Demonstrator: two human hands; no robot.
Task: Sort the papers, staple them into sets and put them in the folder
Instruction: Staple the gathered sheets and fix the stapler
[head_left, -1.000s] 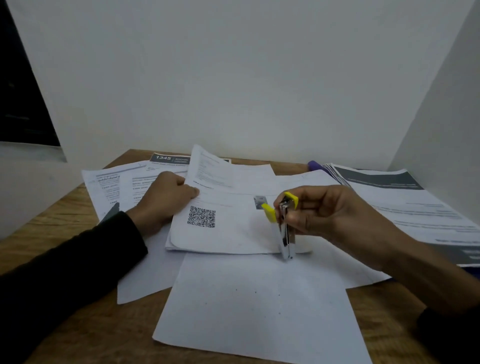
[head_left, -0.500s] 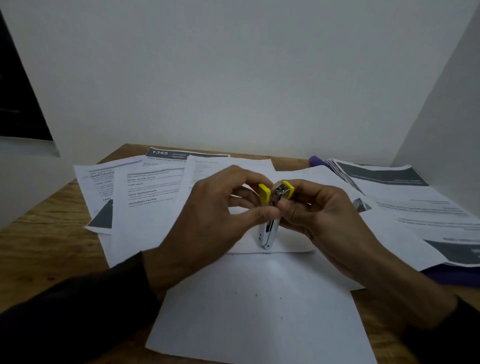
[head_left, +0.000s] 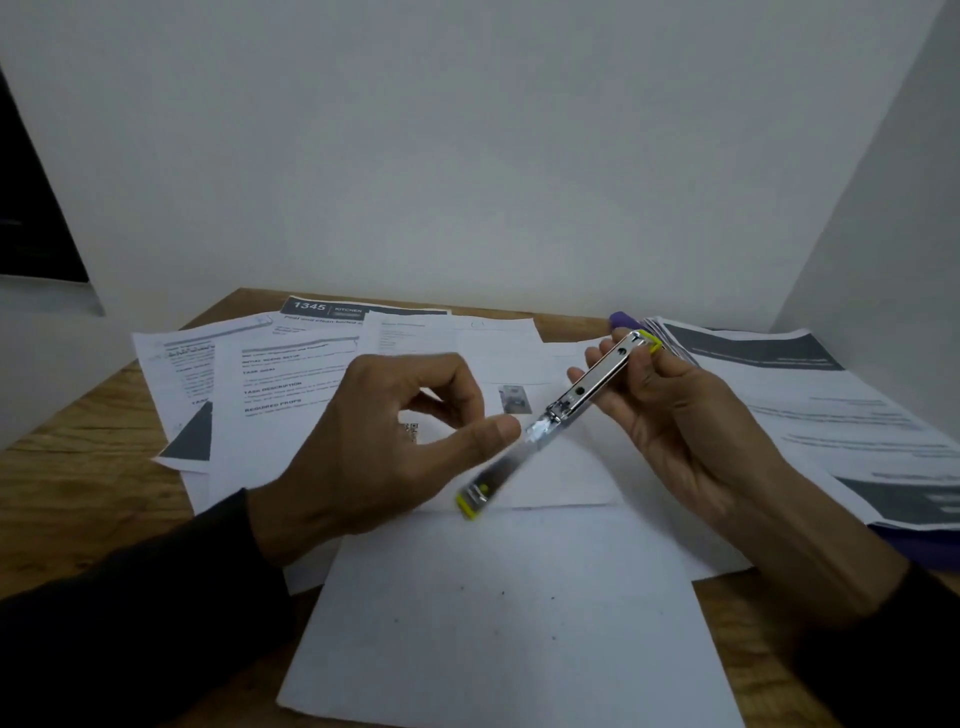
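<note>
— Between both hands, above the papers (head_left: 545, 467): the right hand (head_left: 691, 431) grips the stapler (head_left: 561, 415), swung open; the left hand (head_left: 395, 447) curls empty beside it.
— Checking staples, probably. Next: close it, then staple a set.

The near half of the stapler (head_left: 493, 480) is motion-blurred. The purple folder (head_left: 924, 545) at right lies mostly hidden under papers (head_left: 810, 410), whose print is too small to read.
</note>
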